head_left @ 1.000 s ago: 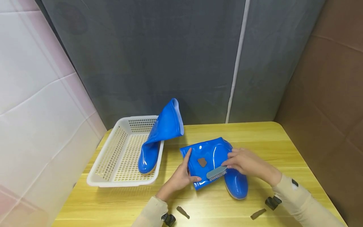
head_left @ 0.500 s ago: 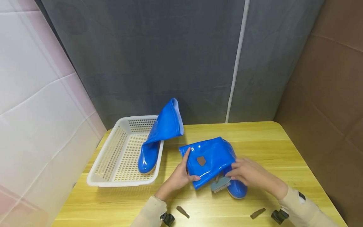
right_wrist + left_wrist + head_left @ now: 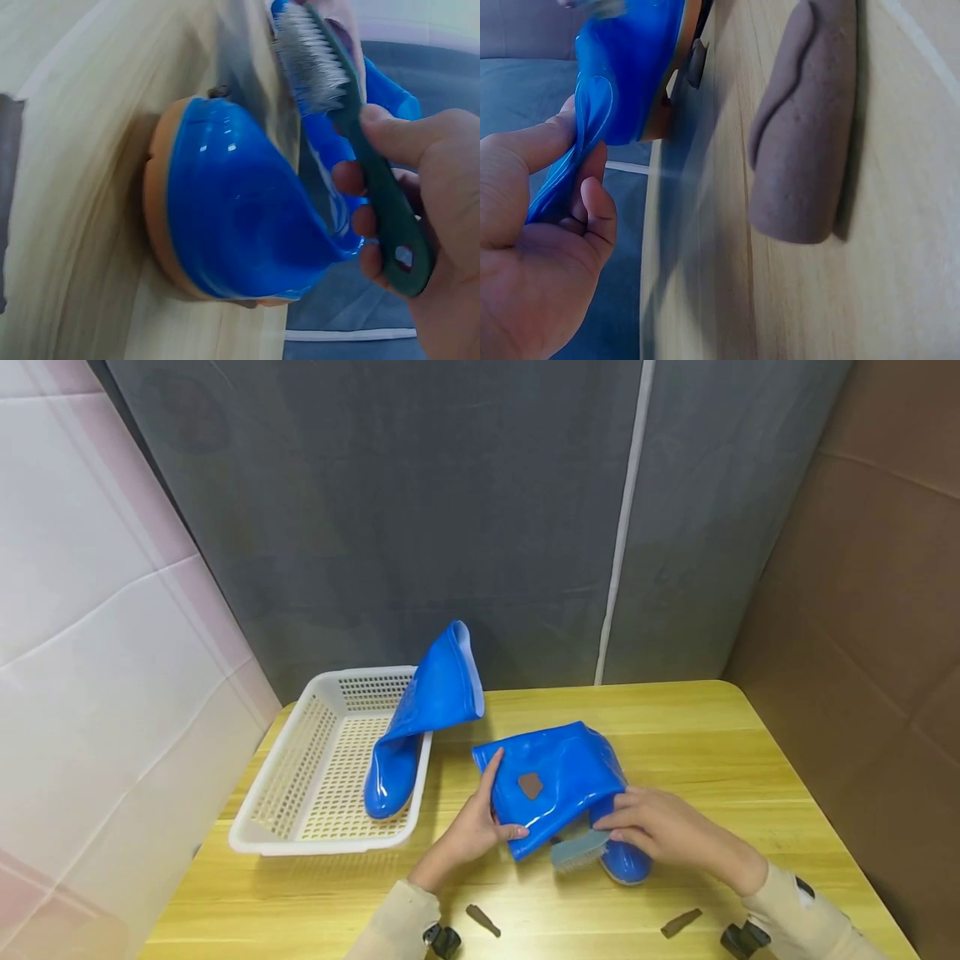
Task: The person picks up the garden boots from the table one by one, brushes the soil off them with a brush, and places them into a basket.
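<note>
A shiny blue rain boot (image 3: 573, 764) stands on the table with its shaft folded over to the left; a brown patch (image 3: 530, 786) marks the shaft. My left hand (image 3: 474, 831) grips the shaft's open end, thumb on the near side; the left wrist view shows the rubber (image 3: 592, 112) pinched between thumb and fingers. In my right hand (image 3: 660, 828) is a green-handled scrub brush (image 3: 379, 176) with white bristles (image 3: 311, 64). The brush head lies just below the shaft's near edge, left of the boot's toe (image 3: 232, 195), bristles facing toward me.
A white plastic basket (image 3: 247, 827) sits at the left, another blue boot (image 3: 438, 689) leaning over its right rim. Two brown clay-like pieces, one at left (image 3: 483, 920) and one at right (image 3: 681, 922), lie near the front. A grey wall (image 3: 450, 485) rises behind the table.
My right hand has shifted slightly right and toward me, taking the brush off the shaft's upper face to below its near edge. The boot's shaft has turned a little; my left hand keeps its grip.
</note>
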Motion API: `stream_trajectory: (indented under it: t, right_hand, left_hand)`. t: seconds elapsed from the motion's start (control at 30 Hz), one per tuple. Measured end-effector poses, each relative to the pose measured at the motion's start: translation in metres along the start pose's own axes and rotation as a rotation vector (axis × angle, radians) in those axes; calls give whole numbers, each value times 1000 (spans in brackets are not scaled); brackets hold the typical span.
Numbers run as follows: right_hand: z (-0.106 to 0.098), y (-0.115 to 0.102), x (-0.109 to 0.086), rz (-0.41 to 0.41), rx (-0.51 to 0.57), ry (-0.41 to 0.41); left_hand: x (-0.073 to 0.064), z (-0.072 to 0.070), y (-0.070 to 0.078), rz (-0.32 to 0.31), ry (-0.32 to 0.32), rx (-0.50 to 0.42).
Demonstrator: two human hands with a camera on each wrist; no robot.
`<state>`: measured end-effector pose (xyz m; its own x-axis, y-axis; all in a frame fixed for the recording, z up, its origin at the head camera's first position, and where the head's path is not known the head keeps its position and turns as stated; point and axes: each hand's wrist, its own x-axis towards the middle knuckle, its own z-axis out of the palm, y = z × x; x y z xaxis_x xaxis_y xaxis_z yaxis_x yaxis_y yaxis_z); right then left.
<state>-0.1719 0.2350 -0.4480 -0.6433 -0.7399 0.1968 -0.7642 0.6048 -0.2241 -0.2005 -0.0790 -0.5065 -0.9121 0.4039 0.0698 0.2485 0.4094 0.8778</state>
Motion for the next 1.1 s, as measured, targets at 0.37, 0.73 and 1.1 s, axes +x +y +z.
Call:
stream_trajectory:
  t: [0.37, 0.73, 1.1]
  right_hand:
    - [-7, 3, 29, 97, -19, 162]
    - [-5, 16, 70, 215, -139, 192]
    - [4, 27, 74, 218, -84, 137]
  left_hand:
    - [1, -1, 0, 11, -1, -17]
    - [1, -2, 2, 12, 2, -18]
    - [3, -2, 5, -5, -9, 6]
